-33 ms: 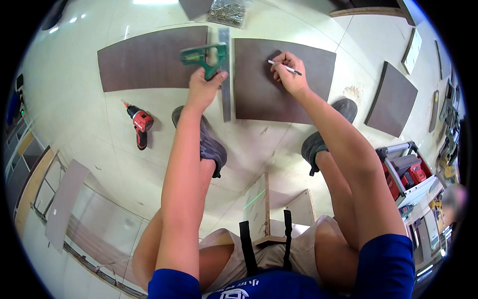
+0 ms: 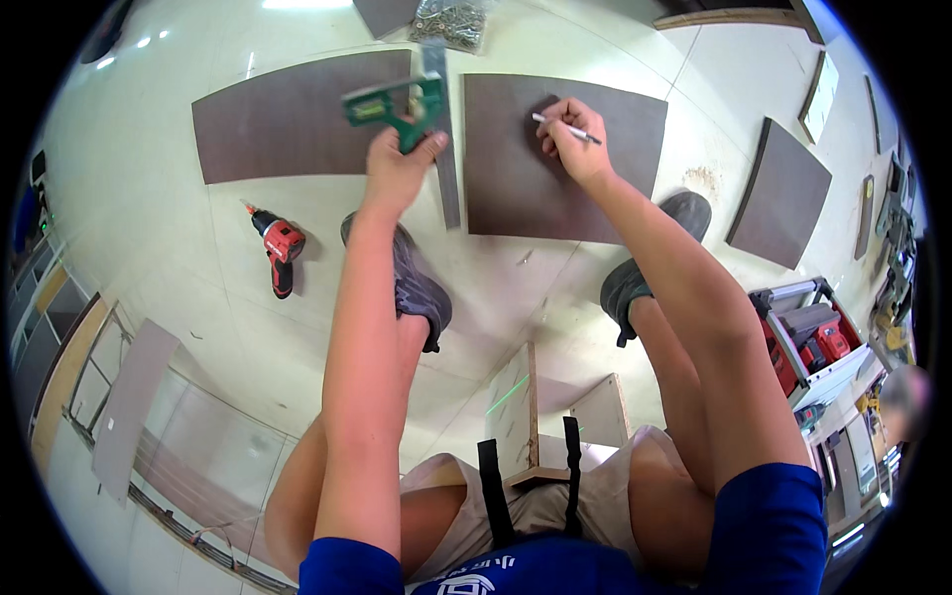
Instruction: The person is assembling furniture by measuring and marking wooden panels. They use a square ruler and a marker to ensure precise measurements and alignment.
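Note:
My left hand (image 2: 399, 171) is closed round the green head of a combination square (image 2: 412, 107), held near the inner end of the left dark brown panel (image 2: 297, 119). The square's grey steel blade (image 2: 446, 159) spans the gap between the two panels. Over the right dark brown panel (image 2: 555, 203), my right hand (image 2: 573, 139) pinches a slim white pen with a dark end (image 2: 565, 127). Its white end points up and to the left. Both panels lie flat on the floor, each with a curved far edge.
A red and black cordless drill (image 2: 280, 248) lies left of my feet. A bag of screws (image 2: 451, 22) sits beyond the panels. At right are another brown panel (image 2: 781, 193) and a toolbox (image 2: 828, 367) with red tools. Pale boards (image 2: 516, 416) stand between my legs.
My left hand and the combination square have shifted slightly left, and the blade has tilted a little. My right hand with the pen has stayed nearly in place.

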Tool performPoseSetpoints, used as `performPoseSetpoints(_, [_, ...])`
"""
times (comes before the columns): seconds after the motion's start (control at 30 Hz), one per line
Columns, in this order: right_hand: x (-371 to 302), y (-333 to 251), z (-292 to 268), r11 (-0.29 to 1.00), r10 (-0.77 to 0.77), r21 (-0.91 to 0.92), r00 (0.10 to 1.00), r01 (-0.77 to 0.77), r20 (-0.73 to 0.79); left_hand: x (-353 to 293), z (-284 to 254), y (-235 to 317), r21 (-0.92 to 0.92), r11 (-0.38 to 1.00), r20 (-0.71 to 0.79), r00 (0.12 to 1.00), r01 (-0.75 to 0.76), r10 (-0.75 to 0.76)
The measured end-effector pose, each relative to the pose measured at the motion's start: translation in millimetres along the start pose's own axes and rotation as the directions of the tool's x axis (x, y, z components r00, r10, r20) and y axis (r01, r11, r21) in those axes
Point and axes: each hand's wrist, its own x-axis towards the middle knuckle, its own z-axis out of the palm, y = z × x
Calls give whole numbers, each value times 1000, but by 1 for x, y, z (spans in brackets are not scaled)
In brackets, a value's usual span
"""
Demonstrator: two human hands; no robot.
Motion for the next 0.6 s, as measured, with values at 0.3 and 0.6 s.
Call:
performPoseSetpoints(0.3, [-13,-110,58,812,249,398,871,-426,424,10,-8,54,-164,785,132,776,-597,617])
performPoseSetpoints(0.6, [-30,-33,103,961,27,250,939,-119,342,-19,-10,-27,-401,914,-91,995,-69,36])
